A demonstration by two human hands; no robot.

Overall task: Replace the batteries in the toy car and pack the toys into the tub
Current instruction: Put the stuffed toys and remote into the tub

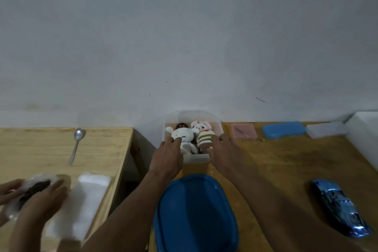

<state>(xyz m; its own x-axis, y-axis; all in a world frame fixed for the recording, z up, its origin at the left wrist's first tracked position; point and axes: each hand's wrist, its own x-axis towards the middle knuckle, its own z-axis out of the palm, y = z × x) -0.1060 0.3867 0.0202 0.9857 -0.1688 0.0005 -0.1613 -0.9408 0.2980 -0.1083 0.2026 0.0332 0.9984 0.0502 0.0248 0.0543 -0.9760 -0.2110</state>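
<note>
**Both hands at the tub**

The left hand (168, 154) and right hand (223, 149), fingers spread, rest on the plush toys (191, 135) inside the clear tub (196, 159). The blue lid (196, 213) lies nearer. The toy car (340, 206) lies well apart, at right.

wall (184, 37): plain grey-white, scuffed | tables: two wooden, left table (41, 149), right table (296, 161), gap between | light: dim
</note>
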